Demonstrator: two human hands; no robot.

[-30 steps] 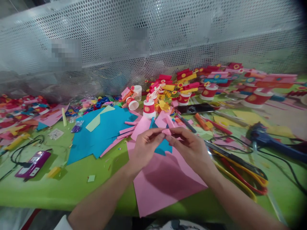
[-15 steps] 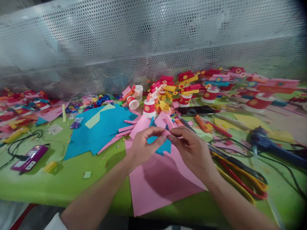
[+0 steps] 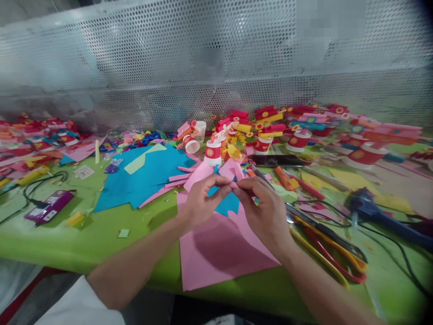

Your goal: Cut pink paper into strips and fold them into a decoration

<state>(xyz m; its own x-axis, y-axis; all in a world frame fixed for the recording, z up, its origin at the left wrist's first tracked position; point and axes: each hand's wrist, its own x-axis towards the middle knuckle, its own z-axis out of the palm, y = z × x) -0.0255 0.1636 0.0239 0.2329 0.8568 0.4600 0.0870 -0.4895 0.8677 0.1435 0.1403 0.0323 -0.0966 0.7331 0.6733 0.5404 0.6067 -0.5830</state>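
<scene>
Between the fingertips of my left hand (image 3: 203, 198) and my right hand (image 3: 265, 207) is a small piece of pink paper (image 3: 233, 184). Both hands are closed in a pinch, with thumbs and forefingers nearly meeting. Fingers cover most of the piece, so its full shape is hidden. Under the hands lies a large pink sheet (image 3: 216, 266), with a blue paper piece (image 3: 227, 206) on its upper part. Just beyond my fingers stands an upside-down white paper cup (image 3: 213, 153) with a red band.
Scissors (image 3: 333, 262) with red and yellow handles lie right of my right hand, near a blue glue gun (image 3: 375, 210). Blue sheets (image 3: 135, 180) and a purple power socket (image 3: 50, 207) are at left. A perforated metal panel (image 3: 162, 67) stands behind decorated cups (image 3: 299, 140).
The view has shifted slightly, so the tabletop things sit a little differently in it. My hands keep pinching the small pink paper, with only slight finger movement.
</scene>
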